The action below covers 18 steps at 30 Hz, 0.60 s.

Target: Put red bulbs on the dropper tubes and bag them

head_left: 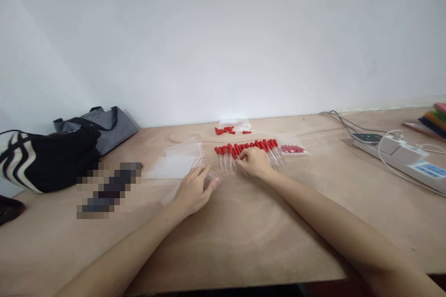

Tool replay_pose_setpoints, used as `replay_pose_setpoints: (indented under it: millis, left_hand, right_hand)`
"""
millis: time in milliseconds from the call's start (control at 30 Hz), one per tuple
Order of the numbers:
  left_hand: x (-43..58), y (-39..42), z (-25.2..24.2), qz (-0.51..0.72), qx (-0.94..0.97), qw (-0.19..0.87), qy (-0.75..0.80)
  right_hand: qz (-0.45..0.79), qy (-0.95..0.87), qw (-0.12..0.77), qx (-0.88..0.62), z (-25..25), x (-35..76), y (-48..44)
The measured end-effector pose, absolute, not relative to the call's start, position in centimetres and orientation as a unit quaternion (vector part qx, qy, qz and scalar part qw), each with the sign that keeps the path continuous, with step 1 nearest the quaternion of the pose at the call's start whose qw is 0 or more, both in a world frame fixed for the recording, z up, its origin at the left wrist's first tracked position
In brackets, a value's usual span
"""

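Clear droppers with red rubber bulbs (pixel 223 151) lie side by side in a row at mid-table. My right hand (pixel 255 161) reaches over the row, thumb and fingers pinched at a dropper; the hand covers part of the row. Left of it, my left hand (pixel 195 189) holds a clear zip bag (pixel 211 175) near its red-lined mouth, the bag lying between thumb and fingers. Several flat zip bags (pixel 169 167) are spread beyond that hand. A filled zip bag (pixel 293 149) with red-bulbed droppers lies at the row's right end.
Loose red bulbs (pixel 225 130) and a clear bag (pixel 237 124) lie near the wall. A black bag (pixel 66 158) and striped bag (pixel 113 132) stand at left, beside a blurred dark object (pixel 111 190). A power strip (pixel 411 162) with cables is at right.
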<state>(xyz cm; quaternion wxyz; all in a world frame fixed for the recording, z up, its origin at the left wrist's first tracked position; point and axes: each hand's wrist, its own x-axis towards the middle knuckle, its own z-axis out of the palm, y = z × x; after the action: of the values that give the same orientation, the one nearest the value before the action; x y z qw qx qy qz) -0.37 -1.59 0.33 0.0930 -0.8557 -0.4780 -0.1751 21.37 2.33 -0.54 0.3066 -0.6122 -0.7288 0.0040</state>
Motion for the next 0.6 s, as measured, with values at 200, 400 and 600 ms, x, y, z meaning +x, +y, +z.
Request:
replay_pose_setpoints:
  millis: [200,400,600]
  left_hand:
    - [-2.3,-2.3,-0.6,-0.140,-0.859,0.091,-0.484]
    - [-4.7,-3.7,0.3,-0.092,-0.924,-0.031,-0.369]
    - [-3.4,-5.0,1.4,-0.097,-0.925,-0.101,-0.354]
  right_hand:
    - [-0.019,-0.721,0.252,-0.645,-0.8,19.9,2.2]
    - [-0.024,-0.744,0.271,-0.610,-1.2,19.9,2.0]
    - [0.012,-0.817,0.337,-0.469,-1.4,19.8,1.2]
